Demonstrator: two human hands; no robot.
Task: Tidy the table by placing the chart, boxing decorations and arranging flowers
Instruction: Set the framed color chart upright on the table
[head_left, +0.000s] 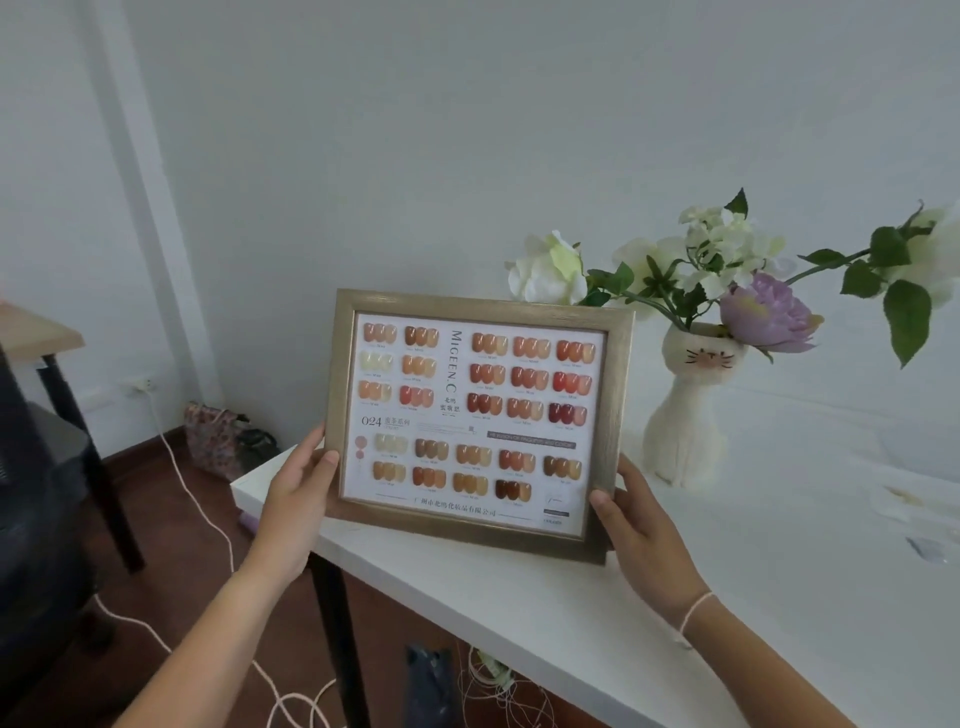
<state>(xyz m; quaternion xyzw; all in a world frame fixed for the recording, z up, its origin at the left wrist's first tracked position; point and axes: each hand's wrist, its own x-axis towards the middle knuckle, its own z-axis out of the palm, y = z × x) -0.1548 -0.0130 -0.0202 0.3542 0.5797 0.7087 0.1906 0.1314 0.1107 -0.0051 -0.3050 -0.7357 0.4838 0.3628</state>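
Head view
Chart: a framed chart (478, 423) of nail colour samples is standing upright near the left end of the white table (571, 613), facing the camera and tilting slightly; its lower edge is sitting at or just above the tabletop, and I cannot tell whether it is touching.
Left hand: the left hand (298, 483) is gripping the frame's lower left edge, the thumb pressing on the front of the frame and the fingers wrapping behind it.
Right hand: the right hand (631, 514) is closing on the frame's lower right corner, the thumb lying on the front and the fingers going behind; a thin pale band is circling that wrist.
Chart and grip: the chart is sitting between the two hands, most of it rising above them, both holds being low on the side edges.
Vase: a white cat-shaped vase (688, 410) is standing on the table just to the right of the frame and behind it.
Flowers: white and purple flowers (727, 270) with green leaves are spreading out of the vase, one white bloom showing above the frame's top edge.
Floor: a patterned bag (218, 439) is lying by the wall, and a pale cord (197, 499) is trailing across the dark floor.
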